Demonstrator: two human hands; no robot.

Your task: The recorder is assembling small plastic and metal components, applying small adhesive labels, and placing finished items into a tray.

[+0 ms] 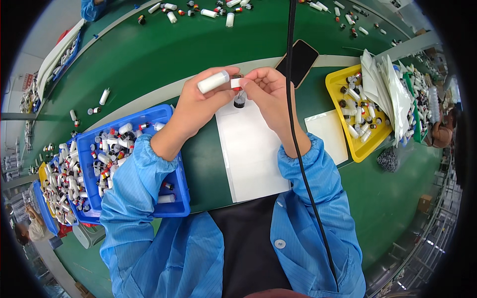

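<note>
Black cable (290,59) runs down closest to the lens, crossing in front of my right wrist. Below it, two loose blue sleeves (131,188) lead to my bare hands, raised over the bench (198,37). Left hand (194,107): half curled, with a white cylinder (213,82) lying between thumb and forefinger, tilted, probably tucked there to leave the fingertips free. Right hand (268,97): thumb and forefinger pinched nearly together on a small white-and-red piece (235,84), which the left fingertips also meet, likely to steady it. Just below is a black round piece (239,102); whether it hangs or rests, I cannot tell.

Under my hands, a white sheet (253,154) reaches the bench's near edge, perhaps as a clean, pale backing for small parts. Beside my left forearm, toward the near left corner, sits a blue bin (185,193) full of similar pieces, seemingly for easy reach. Toward the right edge, a yellow tray (354,153) holds fewer, with white sheeting (380,89) over its far side. A dark phone (302,62) lies beyond my right hand, apparently out of the way.
</note>
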